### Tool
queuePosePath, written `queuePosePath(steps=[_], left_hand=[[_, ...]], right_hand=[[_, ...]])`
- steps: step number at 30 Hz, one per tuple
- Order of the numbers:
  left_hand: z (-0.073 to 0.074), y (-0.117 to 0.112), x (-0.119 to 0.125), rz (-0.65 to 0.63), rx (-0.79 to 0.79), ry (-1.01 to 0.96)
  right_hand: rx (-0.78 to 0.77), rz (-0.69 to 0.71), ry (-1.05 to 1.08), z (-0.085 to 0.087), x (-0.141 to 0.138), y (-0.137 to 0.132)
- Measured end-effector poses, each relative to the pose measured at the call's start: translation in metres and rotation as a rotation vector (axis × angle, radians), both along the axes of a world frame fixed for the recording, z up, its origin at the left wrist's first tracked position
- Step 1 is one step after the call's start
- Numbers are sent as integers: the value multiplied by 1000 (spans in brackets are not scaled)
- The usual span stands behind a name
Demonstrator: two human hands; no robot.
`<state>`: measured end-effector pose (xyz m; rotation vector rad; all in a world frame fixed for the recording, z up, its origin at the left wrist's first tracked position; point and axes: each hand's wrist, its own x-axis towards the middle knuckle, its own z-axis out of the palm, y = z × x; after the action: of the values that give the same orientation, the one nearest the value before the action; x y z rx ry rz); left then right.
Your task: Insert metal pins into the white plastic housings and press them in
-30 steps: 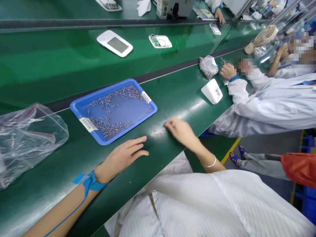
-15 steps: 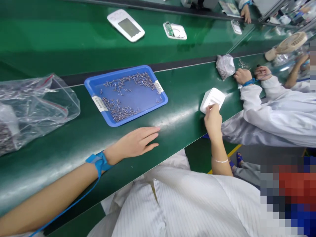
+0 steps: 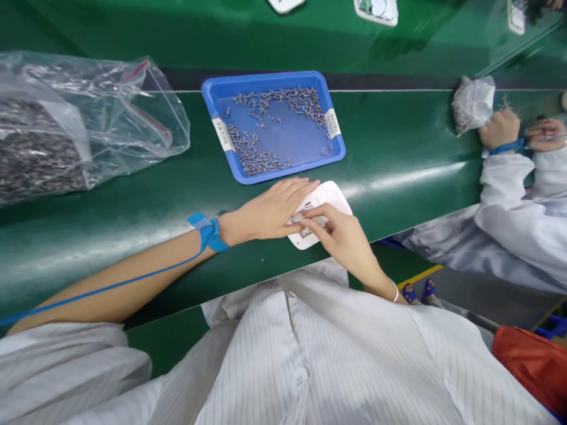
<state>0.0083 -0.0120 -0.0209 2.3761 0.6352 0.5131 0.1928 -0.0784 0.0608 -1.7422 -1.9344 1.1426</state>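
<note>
Head view shows a white plastic housing [image 3: 325, 203] lying flat on the green surface [image 3: 398, 165], just in front of the person's chest and just beside the near edge of a blue tray [image 3: 208, 94] of small metal parts [image 3: 254, 159]. Its long axis runs diagonally, from near-left to far-right, with the rounded far corner pointing away toward the right. Both hands meet on it. The left hand [image 3: 270, 209] comes in from the left, fingers spread flat and pressing down on the housing's left half, so it sits slightly nearer the tray. The right hand [image 3: 343, 239] reaches from the near right, thumb and forefinger pinched together over an opening in the housing's middle; they may hold one of the small parts, but the view is too coarse to be sure. A clear plastic bag [image 3: 88, 118] with more parts lies well apart at far left. A co-worker's hands [image 3: 500, 127] rest further right by a small bag [image 3: 472, 103].
</note>
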Motion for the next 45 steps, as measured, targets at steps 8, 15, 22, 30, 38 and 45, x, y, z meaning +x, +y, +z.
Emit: queuePosePath(steps=[8,15,22,30,38,45], left_hand=[[7,2,-2,16,-57,-105],[2,3,-4,-21,-10,-59],[2,2,-3,-89,19,-56],[7,2,-3,-74,-129,-98],[12,1,-4,-70,-161,-39],[7,1,-3,-64,-139,-39]], right_hand=[[167,101,-202,4,6,11],[87,207,-339,7,-2,8],[195,186,-459,-7,-9,8],[224,162,-499,-18,-15,0],[245,166,-495,-20,-13,-1],[227,211,-567,-16,-21,0]])
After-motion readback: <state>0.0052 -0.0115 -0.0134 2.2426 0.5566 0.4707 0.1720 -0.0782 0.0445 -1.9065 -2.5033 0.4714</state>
